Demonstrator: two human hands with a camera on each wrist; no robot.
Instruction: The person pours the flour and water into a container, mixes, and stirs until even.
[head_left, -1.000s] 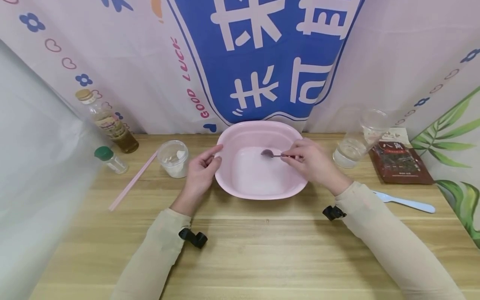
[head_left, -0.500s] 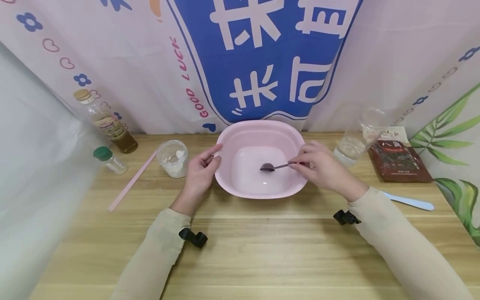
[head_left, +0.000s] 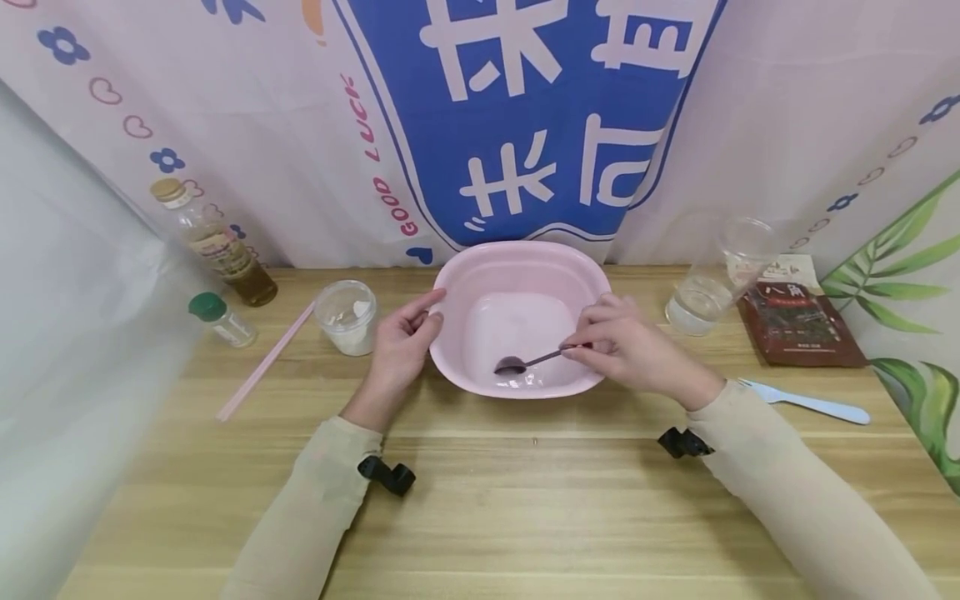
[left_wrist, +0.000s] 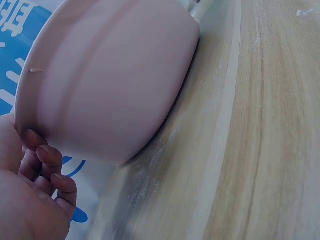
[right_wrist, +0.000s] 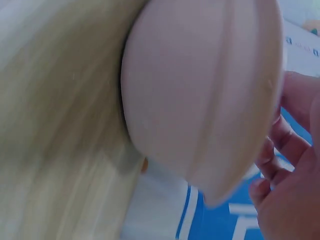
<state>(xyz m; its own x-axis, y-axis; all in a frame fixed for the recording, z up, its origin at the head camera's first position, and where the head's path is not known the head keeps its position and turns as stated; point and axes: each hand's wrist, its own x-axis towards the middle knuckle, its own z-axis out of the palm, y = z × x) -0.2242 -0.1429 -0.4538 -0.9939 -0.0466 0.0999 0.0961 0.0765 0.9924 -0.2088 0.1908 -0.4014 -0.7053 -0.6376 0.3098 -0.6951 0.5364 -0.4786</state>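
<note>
A pink plastic basin (head_left: 521, 257) stands at the back middle of the wooden table, with whitish, shiny contents on its bottom. My left hand (head_left: 399, 354) grips the basin's left rim, thumb on top; in the left wrist view its curled fingers (left_wrist: 50, 159) sit beneath that rim. Over the basin's right side, my right hand (head_left: 630, 350) pinches the handle of a dark metal spoon (head_left: 512, 365). The spoon's bowl is low inside the basin, near its front wall. In the right wrist view, the basin's outer wall hides the spoon from sight.
On the left are an oil bottle (head_left: 228, 254), a green-capped shaker (head_left: 221, 320), pink chopsticks (head_left: 266, 362) and a clear jar of white powder (head_left: 348, 321). To the right stand a clear cup with liquid (head_left: 697, 304), a brown spice packet (head_left: 802, 325) and a blue plastic fork (head_left: 813, 404).
The spoon's bowl has moved from the basin's middle toward its front, slightly left. My right hand shifted right, then back left and nearer. The left hand keeps its hold on the rim.
</note>
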